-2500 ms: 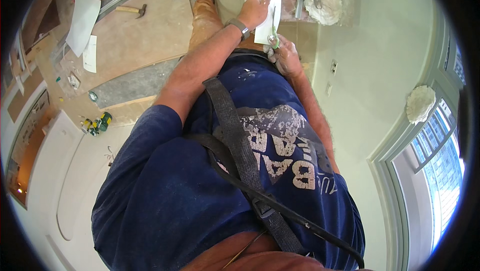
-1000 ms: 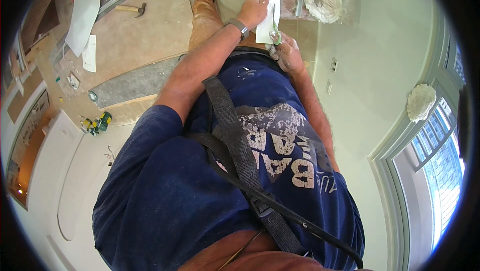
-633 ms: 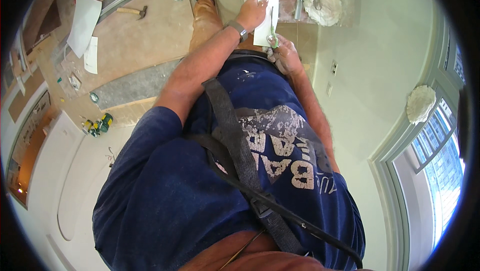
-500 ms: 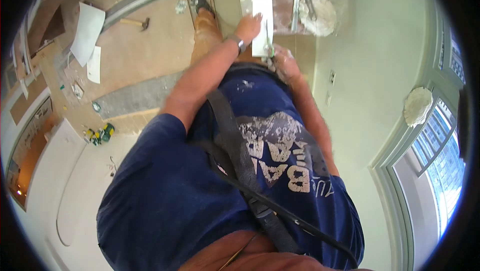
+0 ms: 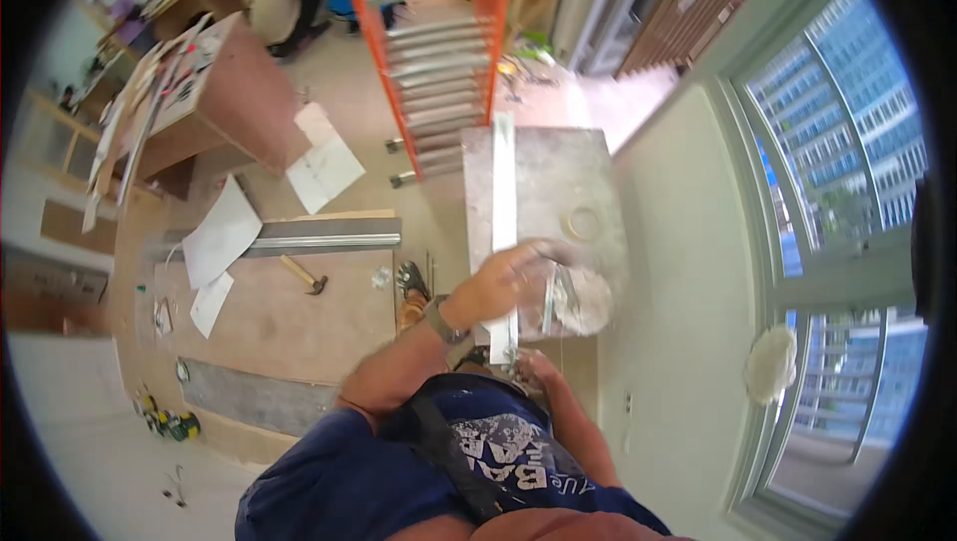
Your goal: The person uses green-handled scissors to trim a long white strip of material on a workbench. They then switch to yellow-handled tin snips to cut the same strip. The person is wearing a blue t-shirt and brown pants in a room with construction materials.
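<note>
1. Spanning a long white strip (image 5: 505,182), the left hand (image 5: 495,284) of a worker in a blue shirt (image 5: 399,471) hangs over a dusty grey work board (image 5: 553,172); its blurred fingers appear stretched rightward, though whether they touch or hold anything cannot be told.
2. At the strip's near end, close to the waist, sits the right hand (image 5: 535,369), a position that likely steadies that end. Its fingers look bent, but what they grip, if anything, is too small to make out.
3. The strip lies lengthwise along the board's left side, its near end jutting past the edge, probably to give the right hand access.
4. To its right, a metal bar (image 5: 548,304) lies beside a rumpled off-white round (image 5: 588,304), presumably parked within reach; a yellowish ring (image 5: 569,224) rests farther away.
5. Well left, a hammer (image 5: 299,271) lies on a brown panel (image 5: 344,322), perhaps set aside to save working room.
</note>
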`<state>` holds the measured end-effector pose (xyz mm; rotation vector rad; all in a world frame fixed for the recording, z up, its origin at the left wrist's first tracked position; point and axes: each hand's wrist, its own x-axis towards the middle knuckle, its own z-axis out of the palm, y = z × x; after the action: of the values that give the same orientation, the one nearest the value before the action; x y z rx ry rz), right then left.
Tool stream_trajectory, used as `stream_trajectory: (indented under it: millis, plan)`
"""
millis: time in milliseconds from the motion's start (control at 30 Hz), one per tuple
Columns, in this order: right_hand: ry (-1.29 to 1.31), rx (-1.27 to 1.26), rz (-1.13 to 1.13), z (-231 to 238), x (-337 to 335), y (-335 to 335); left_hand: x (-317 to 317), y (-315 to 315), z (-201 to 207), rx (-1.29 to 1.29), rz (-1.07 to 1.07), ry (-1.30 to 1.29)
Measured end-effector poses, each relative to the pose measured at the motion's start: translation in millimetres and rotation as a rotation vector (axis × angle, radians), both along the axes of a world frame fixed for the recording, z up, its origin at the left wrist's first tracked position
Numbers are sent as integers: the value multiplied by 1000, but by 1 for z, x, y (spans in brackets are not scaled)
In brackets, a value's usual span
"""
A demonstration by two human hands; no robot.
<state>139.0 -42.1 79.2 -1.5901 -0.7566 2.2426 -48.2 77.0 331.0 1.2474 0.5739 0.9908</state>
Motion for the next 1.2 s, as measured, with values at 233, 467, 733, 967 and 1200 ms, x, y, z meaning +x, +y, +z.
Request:
stream_trajectory:
  millis: [233,467,733,967,1200]
  plan:
    - [132,-139,-103,-20,14,-13,20,-57,150,635,-491,-876]
    - [156,-125,-109,-31,22,-6,9,-47,139,775,-527,-704]
    - [155,27,-78,-9,4,5,6,-33,-155,504,-26,802]
    - [154,153,-35,-24,6,7,25,-98,-231,414,-82,963]
    - [140,-22,-7,-29,10,14,24,-93,-236,421,-149,911]
